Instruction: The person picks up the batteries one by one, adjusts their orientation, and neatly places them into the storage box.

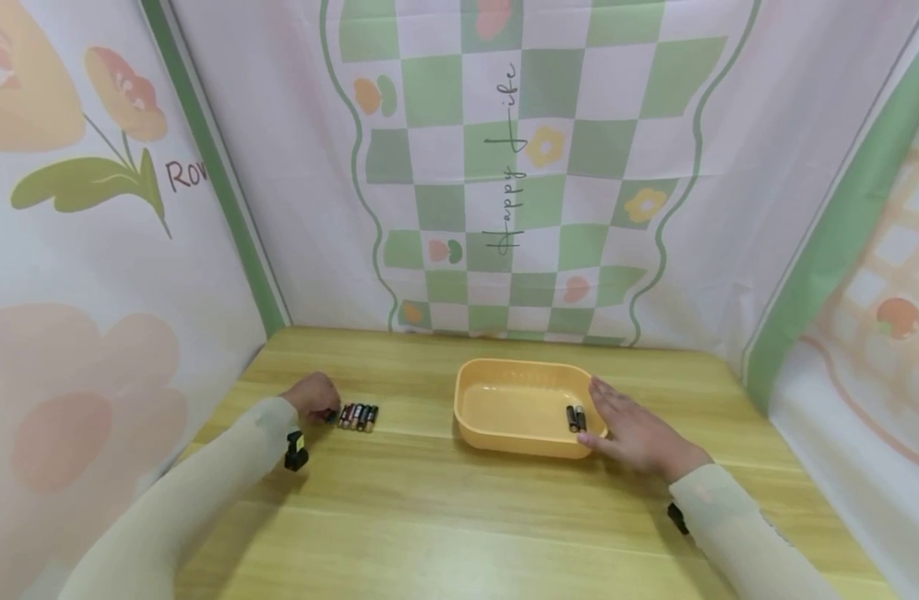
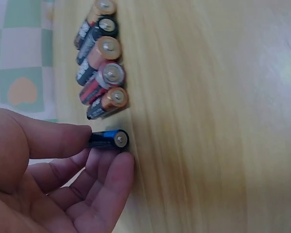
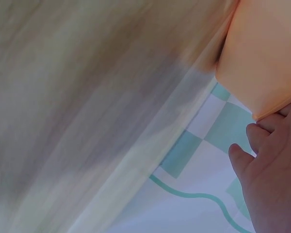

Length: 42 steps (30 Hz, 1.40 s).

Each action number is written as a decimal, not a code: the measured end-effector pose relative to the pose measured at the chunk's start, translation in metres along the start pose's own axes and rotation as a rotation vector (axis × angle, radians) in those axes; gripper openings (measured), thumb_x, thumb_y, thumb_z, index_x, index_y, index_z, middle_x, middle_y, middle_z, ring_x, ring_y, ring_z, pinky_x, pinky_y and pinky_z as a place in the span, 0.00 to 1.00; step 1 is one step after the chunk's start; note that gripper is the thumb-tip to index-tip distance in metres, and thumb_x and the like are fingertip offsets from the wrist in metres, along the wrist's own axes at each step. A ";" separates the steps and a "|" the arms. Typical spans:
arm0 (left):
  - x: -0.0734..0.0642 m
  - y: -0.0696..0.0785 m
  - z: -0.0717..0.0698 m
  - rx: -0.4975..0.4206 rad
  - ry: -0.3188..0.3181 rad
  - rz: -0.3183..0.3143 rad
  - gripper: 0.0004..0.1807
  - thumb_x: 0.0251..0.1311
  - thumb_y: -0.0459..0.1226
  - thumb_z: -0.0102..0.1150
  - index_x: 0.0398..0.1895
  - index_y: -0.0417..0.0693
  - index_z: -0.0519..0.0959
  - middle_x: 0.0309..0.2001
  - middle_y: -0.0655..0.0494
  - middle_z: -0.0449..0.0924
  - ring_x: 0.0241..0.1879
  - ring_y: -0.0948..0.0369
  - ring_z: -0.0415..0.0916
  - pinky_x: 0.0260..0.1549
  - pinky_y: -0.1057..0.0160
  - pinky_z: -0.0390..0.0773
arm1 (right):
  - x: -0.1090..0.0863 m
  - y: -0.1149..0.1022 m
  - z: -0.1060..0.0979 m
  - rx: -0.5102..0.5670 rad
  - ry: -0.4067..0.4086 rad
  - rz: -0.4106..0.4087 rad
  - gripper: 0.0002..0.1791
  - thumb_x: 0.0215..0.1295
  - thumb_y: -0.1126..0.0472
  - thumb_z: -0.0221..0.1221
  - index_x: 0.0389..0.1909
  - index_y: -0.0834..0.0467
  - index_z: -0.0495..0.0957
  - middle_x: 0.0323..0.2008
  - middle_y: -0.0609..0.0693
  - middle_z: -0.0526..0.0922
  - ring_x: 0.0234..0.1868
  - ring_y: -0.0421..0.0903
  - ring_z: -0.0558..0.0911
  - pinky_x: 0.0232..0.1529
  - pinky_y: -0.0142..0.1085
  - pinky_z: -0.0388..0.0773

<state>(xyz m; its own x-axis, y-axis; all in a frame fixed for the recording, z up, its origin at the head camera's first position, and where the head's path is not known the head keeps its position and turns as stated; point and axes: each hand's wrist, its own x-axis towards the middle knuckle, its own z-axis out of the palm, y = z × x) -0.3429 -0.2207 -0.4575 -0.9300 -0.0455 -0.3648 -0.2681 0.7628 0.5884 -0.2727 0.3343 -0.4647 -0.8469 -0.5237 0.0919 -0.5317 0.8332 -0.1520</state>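
My left hand [image 1: 312, 395] pinches a blue and black battery [image 2: 109, 139] between thumb and fingers, low over the table. Right beside it, several batteries [image 1: 359, 417] lie side by side in a row; copper, black and red casings show in the left wrist view. A shallow yellow plastic basin [image 1: 477, 432] stands at the middle right, with two dark batteries [image 1: 576, 418] lying at its right end. My right hand [image 1: 642, 435] rests on that end's rim, fingers extended along it and the thumb at the near corner. In the right wrist view its fingertips meet the rim.
The wood-grain table [image 1: 429, 517] ends at the back against a hanging cloth [image 1: 437, 167] with green and white checks. More printed cloth [image 1: 77, 250] hangs along the left side, and another cloth with a green band [image 1: 841, 233] hangs on the right.
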 end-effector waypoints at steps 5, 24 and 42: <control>0.005 -0.005 -0.001 -0.083 -0.043 0.039 0.06 0.62 0.28 0.52 0.39 0.33 0.77 0.30 0.45 0.76 0.27 0.56 0.75 0.23 0.64 0.82 | -0.001 0.001 0.000 -0.005 0.006 0.002 0.51 0.69 0.33 0.47 0.74 0.69 0.44 0.75 0.61 0.40 0.73 0.62 0.48 0.71 0.56 0.49; -0.011 -0.010 -0.008 -0.385 -0.153 0.074 0.20 0.69 0.26 0.44 0.61 0.25 0.66 0.41 0.40 0.75 0.30 0.56 0.76 0.34 0.60 0.84 | -0.001 -0.001 -0.001 0.004 0.014 -0.007 0.51 0.69 0.33 0.48 0.74 0.69 0.44 0.75 0.61 0.41 0.73 0.63 0.49 0.70 0.57 0.51; -0.012 -0.004 -0.018 -0.596 -0.254 0.090 0.20 0.72 0.29 0.44 0.63 0.27 0.64 0.38 0.48 0.73 0.30 0.62 0.73 0.51 0.54 0.79 | 0.000 0.001 0.001 -0.007 0.011 -0.007 0.51 0.69 0.33 0.47 0.74 0.69 0.44 0.75 0.62 0.42 0.73 0.62 0.48 0.71 0.57 0.50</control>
<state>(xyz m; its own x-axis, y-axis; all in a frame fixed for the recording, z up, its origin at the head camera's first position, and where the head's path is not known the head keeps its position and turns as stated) -0.3352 -0.2346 -0.4427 -0.8864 0.2114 -0.4118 -0.3535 0.2650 0.8971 -0.2739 0.3350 -0.4662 -0.8433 -0.5274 0.1034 -0.5374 0.8308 -0.1446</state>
